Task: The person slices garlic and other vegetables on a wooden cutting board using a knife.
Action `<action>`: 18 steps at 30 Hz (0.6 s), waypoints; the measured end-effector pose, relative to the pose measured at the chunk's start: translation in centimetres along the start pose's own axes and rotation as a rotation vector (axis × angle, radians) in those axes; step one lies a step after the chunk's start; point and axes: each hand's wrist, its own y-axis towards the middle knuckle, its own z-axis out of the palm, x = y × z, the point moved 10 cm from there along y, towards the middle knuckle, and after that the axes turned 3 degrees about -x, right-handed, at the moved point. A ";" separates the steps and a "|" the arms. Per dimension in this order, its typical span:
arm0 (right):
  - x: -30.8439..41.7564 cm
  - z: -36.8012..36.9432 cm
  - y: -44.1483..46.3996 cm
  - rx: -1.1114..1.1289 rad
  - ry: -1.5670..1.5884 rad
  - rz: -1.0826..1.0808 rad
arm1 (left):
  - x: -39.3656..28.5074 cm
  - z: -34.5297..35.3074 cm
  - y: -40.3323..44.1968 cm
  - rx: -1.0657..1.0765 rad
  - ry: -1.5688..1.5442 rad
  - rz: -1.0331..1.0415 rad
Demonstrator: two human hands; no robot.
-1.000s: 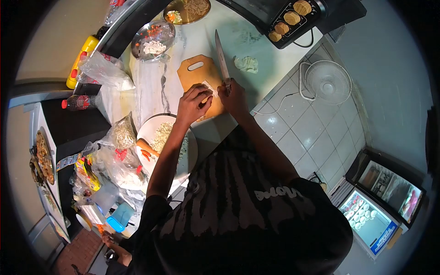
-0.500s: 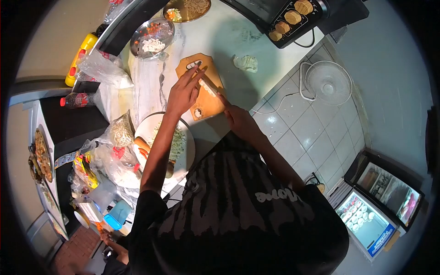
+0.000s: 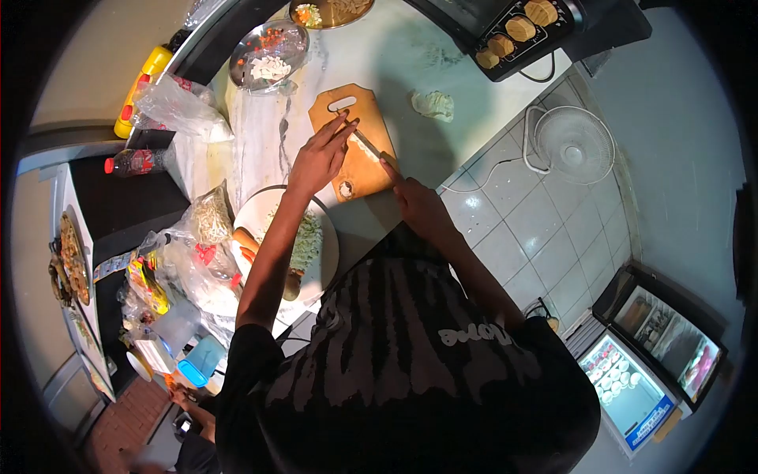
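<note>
A wooden cutting board [image 3: 375, 178] lies on the counter, its handle slot pointing away from me. My right hand [image 3: 421, 207] is closed round the handle of a knife [image 3: 365, 144], whose blade slants across the board. My left hand [image 3: 320, 158] reaches over the board with its fingers stretched out, the fingertips at the front end of the blade. Whether they press on it is hard to tell. Small white chopped bits [image 3: 368, 153] lie along the blade, too small to name. One more pale piece [image 3: 346, 189] sits at the board's near end.
Left of the board, a large white plate [image 3: 330, 237] holds shredded greens and carrots. Metal plates [image 3: 237, 69] of chopped food stand at the back. A leaf [image 3: 433, 105] lies to the right. Bags [image 3: 209, 217] crowd the left, and another person's hand [image 3: 180, 393] shows lower left.
The view has shifted slightly. The blade has tilted, showing less of its bright side, and my left fingers now rest a little lower, away from the board's handle slot.
</note>
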 end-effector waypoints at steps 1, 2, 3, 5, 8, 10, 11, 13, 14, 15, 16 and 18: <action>-0.3 0.3 0.1 0.007 0.004 -0.001 | 0.1 0.1 -0.1 0.006 -0.007 -0.001; -0.6 0.5 0.1 0.010 -0.003 -0.003 | 0.3 0.2 -0.1 0.008 -0.006 -0.009; -0.7 0.6 0.2 0.012 -0.010 -0.002 | 0.4 0.3 -0.1 0.012 -0.004 -0.012; -0.9 0.8 0.2 0.023 -0.003 -0.005 | 0.5 0.4 -0.1 0.020 -0.003 -0.019; -0.6 0.5 0.1 0.033 -0.018 0.001 | 0.4 0.5 -0.1 0.014 0.014 -0.016; -0.6 0.4 0.2 0.039 -0.039 0.011 | 0.0 0.0 -0.2 -0.060 0.004 0.011; -0.7 0.3 0.2 0.034 -0.060 0.016 | 0.0 0.1 -0.2 -0.059 0.001 0.009; -0.9 0.3 0.2 0.032 -0.082 0.022 | -0.3 0.0 -0.2 -0.075 0.053 0.037; -1.0 0.3 0.3 0.029 -0.098 0.017 | -0.3 0.0 -0.1 -0.079 0.053 0.036; -0.9 0.2 0.4 0.027 -0.112 0.012 | -0.2 0.1 -0.1 -0.086 0.046 0.027; -0.9 0.2 0.4 0.028 -0.114 0.010 | -0.1 0.1 -0.2 -0.092 0.040 0.019; -0.9 0.3 0.4 0.050 -0.130 0.023 | 0.0 0.3 -0.5 -0.105 0.035 0.005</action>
